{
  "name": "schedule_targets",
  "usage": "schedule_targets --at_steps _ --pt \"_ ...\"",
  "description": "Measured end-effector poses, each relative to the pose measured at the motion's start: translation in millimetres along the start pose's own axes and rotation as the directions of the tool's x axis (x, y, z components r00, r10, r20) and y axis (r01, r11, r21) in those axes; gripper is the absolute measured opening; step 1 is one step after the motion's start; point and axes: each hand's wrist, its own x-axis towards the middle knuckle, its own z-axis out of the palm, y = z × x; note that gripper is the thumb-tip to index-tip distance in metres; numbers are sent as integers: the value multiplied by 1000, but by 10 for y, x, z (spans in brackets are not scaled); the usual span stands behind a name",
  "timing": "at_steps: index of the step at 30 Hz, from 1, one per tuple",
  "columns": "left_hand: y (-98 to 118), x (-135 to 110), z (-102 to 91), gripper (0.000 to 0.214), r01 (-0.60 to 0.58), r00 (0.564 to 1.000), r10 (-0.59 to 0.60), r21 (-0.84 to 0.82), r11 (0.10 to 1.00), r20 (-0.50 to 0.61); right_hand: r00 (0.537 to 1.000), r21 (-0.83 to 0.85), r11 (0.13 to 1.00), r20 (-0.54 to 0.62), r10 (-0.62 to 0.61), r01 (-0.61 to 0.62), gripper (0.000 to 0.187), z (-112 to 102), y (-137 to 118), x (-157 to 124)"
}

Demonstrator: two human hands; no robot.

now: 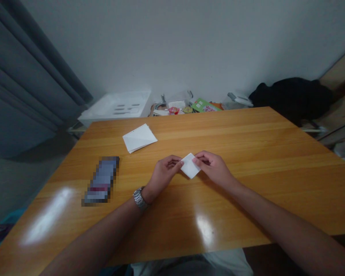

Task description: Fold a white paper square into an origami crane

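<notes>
A small square of folded white paper [190,168] is held just above the table, turned so that one corner points toward me. My left hand [167,172] pinches its left corner between thumb and fingers. On the opposite side, my right hand [211,165] grips the right corner, its thumb lying on top of the paper. The fingertips under the paper are partly hidden. Farther back to the left lies a small stack of white paper sheets [140,138], apart from both hands.
The glossy wooden table [241,138] fills most of the view. A blurred-out phone-like object [102,180] lies at its left. Behind the far edge are a white plastic tray [115,111], a green booklet [204,105] and black cloth [293,96]. A grey curtain [25,76] hangs left.
</notes>
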Motion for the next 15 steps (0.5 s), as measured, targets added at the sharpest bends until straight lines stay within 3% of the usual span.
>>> schedule_targets --at_steps 7,15 --pt "41 -5 -10 25 -24 999 26 75 997 -37 999 40 999 38 24 -26 24 16 39 -4" --pt "90 -49 -38 26 -23 998 14 173 985 57 998 39 999 70 3 -6 26 14 4 -21"
